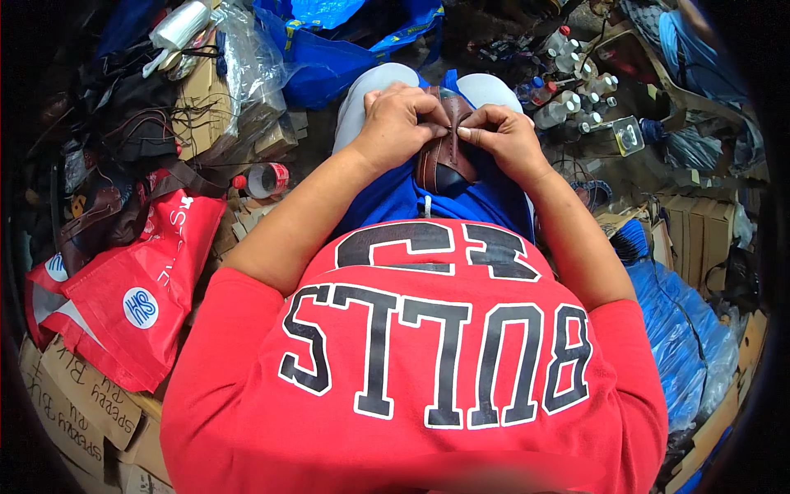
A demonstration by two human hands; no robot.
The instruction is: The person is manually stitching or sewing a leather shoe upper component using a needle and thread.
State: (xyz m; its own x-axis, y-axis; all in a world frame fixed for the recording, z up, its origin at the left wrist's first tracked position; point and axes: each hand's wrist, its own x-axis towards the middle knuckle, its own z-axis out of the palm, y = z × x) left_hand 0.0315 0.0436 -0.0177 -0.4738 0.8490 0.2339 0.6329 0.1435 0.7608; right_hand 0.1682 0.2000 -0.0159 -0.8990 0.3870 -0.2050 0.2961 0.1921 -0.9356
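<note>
A brown leather shoe (444, 166) rests in my lap between my knees, with a raised seam running along its top. From its left side my left hand (401, 123) pinches the leather at this seam, thumb and forefinger pressed together. Opposite it, my right hand (504, 142) is closed in a pinch at the same ridge, its thumb near the seam. The fingertips almost meet over the shoe. Whether they also hold a thread or needle is too small to tell. Part of the shoe is hidden behind my fingers.
Several small bottles (568, 107) stand at the right, near a clear container (628, 137). A blue plastic bag (329, 62) lies ahead of my knees. At the left are a red bag (140, 296), a red-capped bottle (265, 180) and cardboard (202, 115). Blue plastic (679, 329) lies right.
</note>
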